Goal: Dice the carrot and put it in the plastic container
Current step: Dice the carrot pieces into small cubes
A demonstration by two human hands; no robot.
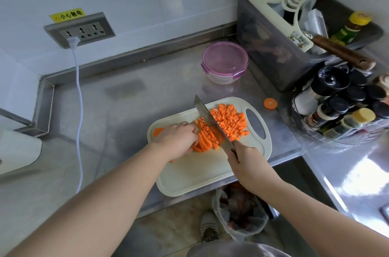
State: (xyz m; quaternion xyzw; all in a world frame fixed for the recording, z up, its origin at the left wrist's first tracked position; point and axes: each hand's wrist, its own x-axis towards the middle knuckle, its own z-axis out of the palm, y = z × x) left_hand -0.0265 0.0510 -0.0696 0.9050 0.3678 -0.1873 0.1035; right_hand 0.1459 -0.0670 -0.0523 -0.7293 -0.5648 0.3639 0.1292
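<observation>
Work surface: a steel countertop (pixel 101 134) carries a pale cutting board (pixel 206 174) at its front edge, near the right corner; the board's handle cut-out faces right.

Left hand (pixel 175 141): fingers curled down over a bundle of carrot sticks (pixel 202 143) at the board's centre, holding them flat against the board.

Right hand (pixel 245 162): fingers closed round the handle of a cleaver-type knife (pixel 208 117). The blade runs diagonally across the sticks, touching them, and hides part of the cut pieces.

Diced carrot (pixel 230 119) lies heaped on the board's far right portion, up against the cut-out. One flat carrot piece (pixel 157 131) sits at the board's left edge, partly behind the left hand. A round carrot end (pixel 270 103) lies off the board on the countertop, just beside the spice rack (pixel 341 107).

The plastic container (pixel 224 64), with its purple lid on, stands towards the back edge of the countertop, well apart from the board. A grey bin (pixel 267 50) holding a squeegee (pixel 294 10) stands just beside it on the right.

A white cable (pixel 79 97) runs from the wall socket panel (pixel 81 30) down across the countertop, left of the board. A waste bag (pixel 239 216) stands on the floor below the front edge.
</observation>
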